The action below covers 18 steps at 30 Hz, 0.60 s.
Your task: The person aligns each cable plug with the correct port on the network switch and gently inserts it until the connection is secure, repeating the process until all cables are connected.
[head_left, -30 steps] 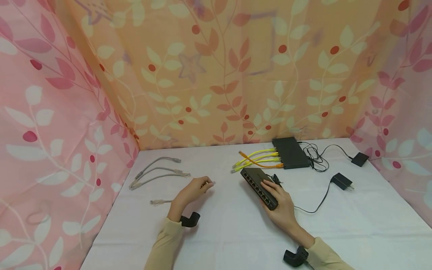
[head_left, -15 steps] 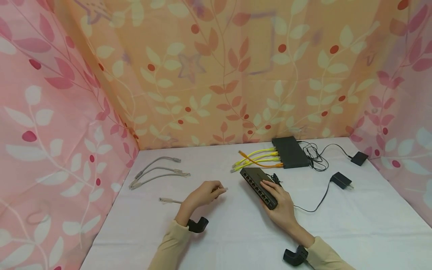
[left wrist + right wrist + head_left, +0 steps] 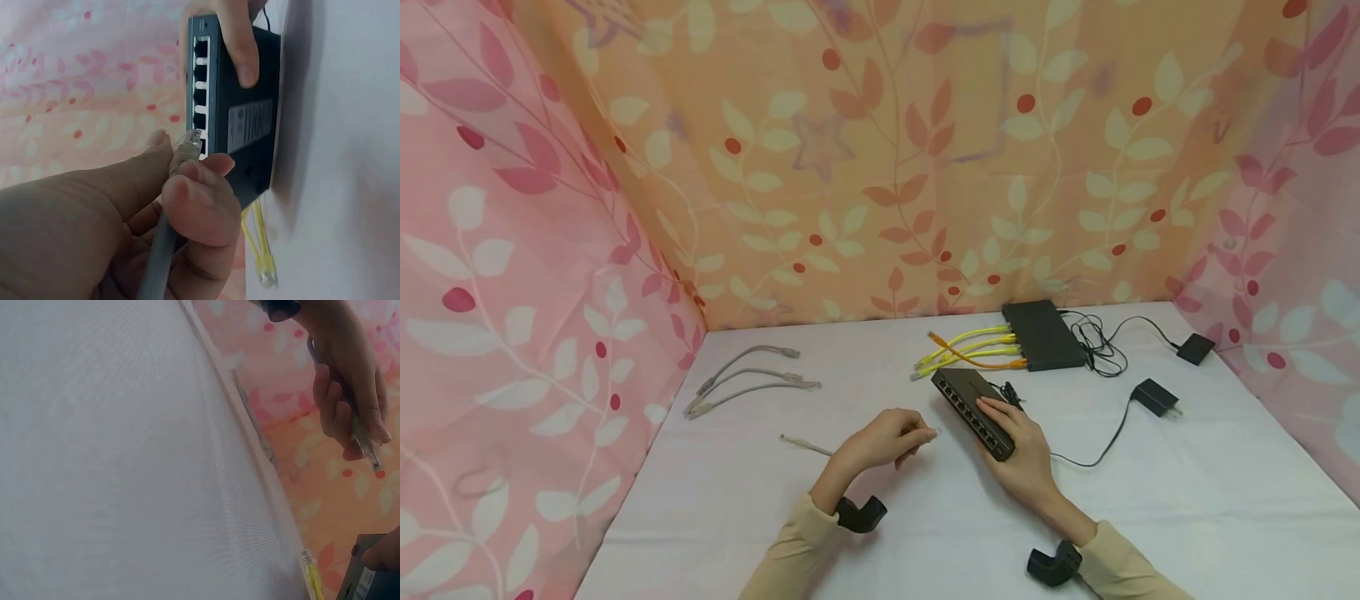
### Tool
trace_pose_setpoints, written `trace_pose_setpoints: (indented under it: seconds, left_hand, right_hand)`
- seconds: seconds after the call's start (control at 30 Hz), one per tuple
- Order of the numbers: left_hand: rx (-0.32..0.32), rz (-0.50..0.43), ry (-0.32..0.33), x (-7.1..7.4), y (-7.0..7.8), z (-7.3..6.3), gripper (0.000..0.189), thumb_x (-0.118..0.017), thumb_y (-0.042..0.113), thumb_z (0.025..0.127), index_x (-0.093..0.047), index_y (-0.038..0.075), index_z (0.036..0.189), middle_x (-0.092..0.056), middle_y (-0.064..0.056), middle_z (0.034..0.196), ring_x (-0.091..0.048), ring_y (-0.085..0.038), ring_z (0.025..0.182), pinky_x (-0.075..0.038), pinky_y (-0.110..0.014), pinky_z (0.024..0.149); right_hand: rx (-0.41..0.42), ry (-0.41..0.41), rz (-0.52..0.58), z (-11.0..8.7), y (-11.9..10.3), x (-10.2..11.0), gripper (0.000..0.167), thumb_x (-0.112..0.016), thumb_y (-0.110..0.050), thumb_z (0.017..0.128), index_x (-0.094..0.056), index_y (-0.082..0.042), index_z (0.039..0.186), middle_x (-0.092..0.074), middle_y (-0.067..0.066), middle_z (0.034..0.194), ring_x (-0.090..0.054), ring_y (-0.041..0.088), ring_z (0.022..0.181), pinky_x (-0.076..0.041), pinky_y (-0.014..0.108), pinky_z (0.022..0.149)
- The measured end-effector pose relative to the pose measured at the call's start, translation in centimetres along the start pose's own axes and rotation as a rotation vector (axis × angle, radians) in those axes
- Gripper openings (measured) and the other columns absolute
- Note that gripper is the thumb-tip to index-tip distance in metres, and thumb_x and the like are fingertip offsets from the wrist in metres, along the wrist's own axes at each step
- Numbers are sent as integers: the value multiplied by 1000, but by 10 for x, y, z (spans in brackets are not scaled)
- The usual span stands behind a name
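My left hand pinches a grey network cable just behind its clear plug, which points toward the port face of a black network switch. The cable's other end trails out to the left behind the hand. In the head view a gap shows between plug and switch; in the left wrist view the plug overlaps the lower ports. My right hand grips the switch, fingers on top and thumb beneath, holding it tilted with its row of ports facing left.
Several grey cables lie at the back left. A second black box at the back has yellow cables and an orange cable plugged in. Black power adapters with cords lie at the right.
My left hand has moved right, toward the switch, drawing the grey cable along with it. The right hand and the switch have stayed nearly in place.
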<state>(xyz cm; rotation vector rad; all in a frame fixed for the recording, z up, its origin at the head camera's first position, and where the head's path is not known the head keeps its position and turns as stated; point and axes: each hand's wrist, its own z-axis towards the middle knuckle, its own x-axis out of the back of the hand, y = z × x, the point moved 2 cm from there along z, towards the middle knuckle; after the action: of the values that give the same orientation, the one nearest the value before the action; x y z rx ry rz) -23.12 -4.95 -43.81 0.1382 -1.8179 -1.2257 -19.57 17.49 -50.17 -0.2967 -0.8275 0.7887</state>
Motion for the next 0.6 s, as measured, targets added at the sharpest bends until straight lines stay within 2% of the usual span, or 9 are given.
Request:
trace_pose_setpoints:
  seconds: [0.13, 0.27, 0.53, 0.6]
  left_hand:
    - [-5, -22, 11, -6, 7, 3, 37, -53, 32, 94, -61, -3, 85, -46, 4, 51, -55, -43, 53, -36, -20, 45]
    - [-10, -41, 28, -12, 13, 7, 34, -54, 30, 94, -60, -2, 84, -47, 4, 50, -56, -42, 52, -36, -20, 44]
    - [-10, -26, -6, -24, 27, 19, 38, -53, 32, 94, -61, -2, 81, -47, 3, 47, -57, -34, 47, -43, -22, 45]
    - [-6, -24, -17, -27, 30, 22, 38, -53, 35, 94, -62, 0, 81, -48, 4, 48, -56, -29, 44, -44, -23, 45]
  right_hand:
    - [-11, -11, 3, 1, 0, 0, 63, -80, -10, 67, -59, -15, 126, -57, 3, 126, -52, 27, 114, -35, 38, 84]
    - [-23, -17, 6, 1, 0, 0, 62, -79, -11, 68, -59, -16, 126, -56, 2, 126, -52, 26, 114, -35, 37, 84]
    - [-19, -9, 6, 0, 1, 0, 62, -79, -11, 68, -58, -16, 126, -56, 1, 126, -52, 26, 114, -35, 38, 85]
    - [-15, -9, 5, 0, 2, 0, 63, -78, -11, 67, -58, -16, 127, -56, 1, 126, -52, 26, 114, -35, 38, 84]
